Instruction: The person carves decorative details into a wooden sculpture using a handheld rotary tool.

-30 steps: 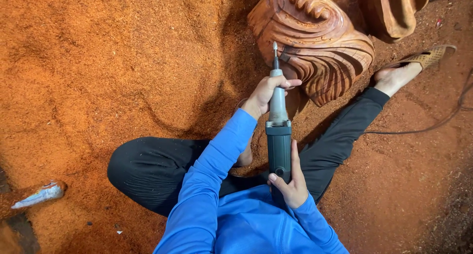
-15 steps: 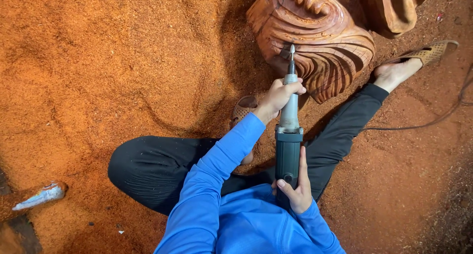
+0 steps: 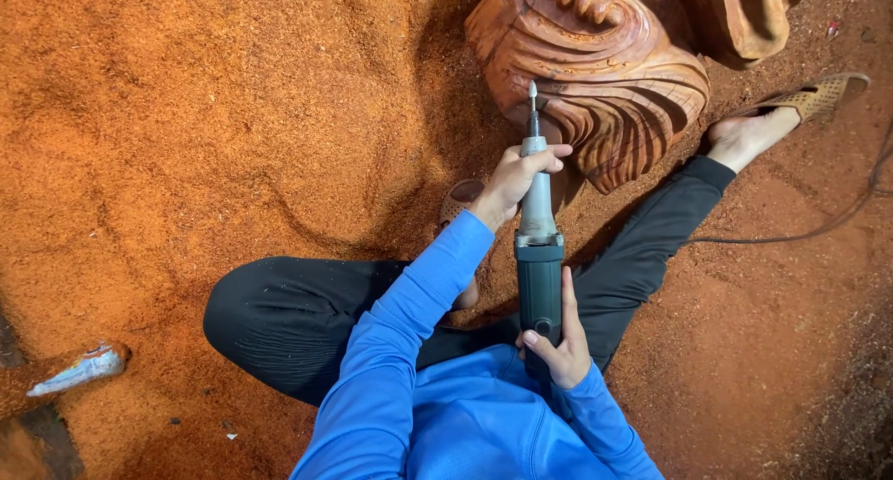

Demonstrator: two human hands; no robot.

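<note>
I sit on a floor of red sawdust with a long dark-green and silver rotary grinder (image 3: pixel 539 257) held in both hands. My left hand (image 3: pixel 516 178) wraps the silver neck near the tip. My right hand (image 3: pixel 558 345) grips the dark rear body close to my chest. The pointed bit touches the reddish-brown carved wooden sculpture (image 3: pixel 595 71), on its ridged swirls. Blue sleeves cover both arms.
My legs in black trousers spread across the sawdust, with a tan sandal (image 3: pixel 819 94) on the right foot and another sandal (image 3: pixel 460 201) under the left arm. A dark cable (image 3: pixel 837 220) runs off right. A small pale object (image 3: pixel 79 368) lies at the left.
The grinder has swung slightly left and its tip has moved along the carved ridges. Both hands keep the same grip.
</note>
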